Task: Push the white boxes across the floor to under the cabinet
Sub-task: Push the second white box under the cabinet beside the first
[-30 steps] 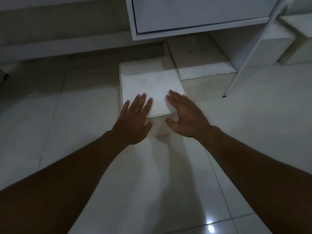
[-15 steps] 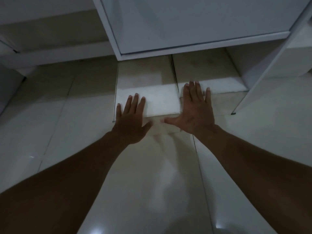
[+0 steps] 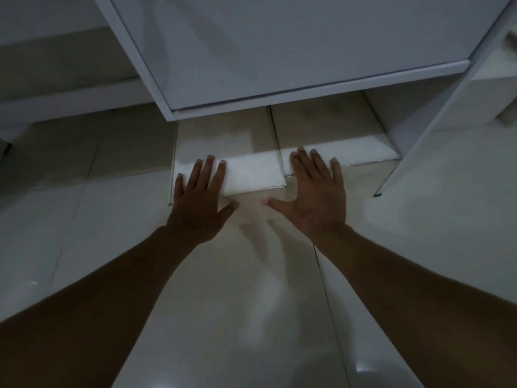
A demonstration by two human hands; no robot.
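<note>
Two white boxes stand side by side on the tiled floor, their far parts under the white cabinet point(image 3: 279, 51). My left hand point(image 3: 200, 197) lies flat with straight fingers over the near left edge of the left box point(image 3: 246, 163). My right hand point(image 3: 313, 191) is flat too, fingers spread on the near edge of the right box point(image 3: 361, 152), thumb reaching onto the front face of the left box. The left box sticks out a little nearer to me than the right one.
A white cabinet side panel point(image 3: 436, 119) stands right of the boxes, its foot on the floor. Another white box point(image 3: 481, 93) sits beyond it at the right. A low white ledge point(image 3: 70, 102) runs along the wall at the left. Glossy floor tiles point(image 3: 251, 317) stretch toward me.
The left box has slid away from me, further under the cabinet. My right hand shifted from the left box's corner onto the right box. The view has come closer to the cabinet.
</note>
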